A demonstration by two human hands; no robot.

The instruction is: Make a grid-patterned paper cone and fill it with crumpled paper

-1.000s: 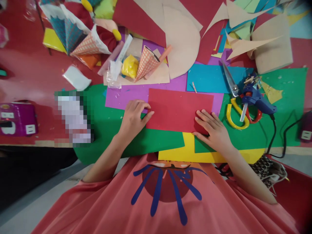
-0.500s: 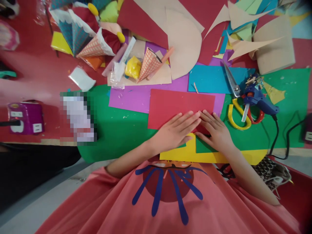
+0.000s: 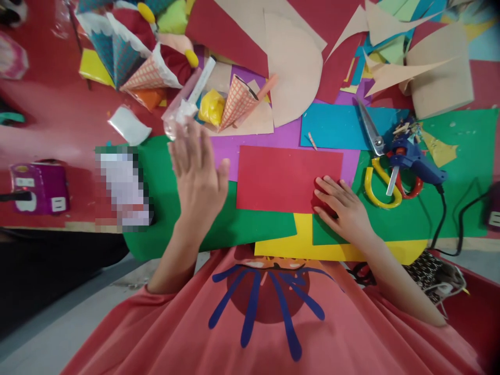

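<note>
A red paper rectangle (image 3: 281, 177) lies flat across purple, green and yellow sheets. My right hand (image 3: 341, 211) rests with its fingers on the lower right corner of the red paper and grips nothing. My left hand (image 3: 198, 177) is over the green sheet (image 3: 160, 203), left of the red paper, fingers stretched toward the clear plastic wrapper (image 3: 172, 122); it holds nothing. Beyond it are a yellow bundle (image 3: 212, 108), a white stick-like piece (image 3: 202, 79) and a small checked paper cone (image 3: 238, 101).
Scissors (image 3: 383, 179) and a blue glue gun (image 3: 420, 159) with a black cable lie at the right. Several decorated cones (image 3: 154, 70) and paper scraps fill the back. A pixelated rectangular object (image 3: 127, 187) and a purple box (image 3: 40, 188) are at the left.
My left hand has left the red paper and moved left and away from my body, its fingers now pointing toward the wrapper. My right hand has stayed in place.
</note>
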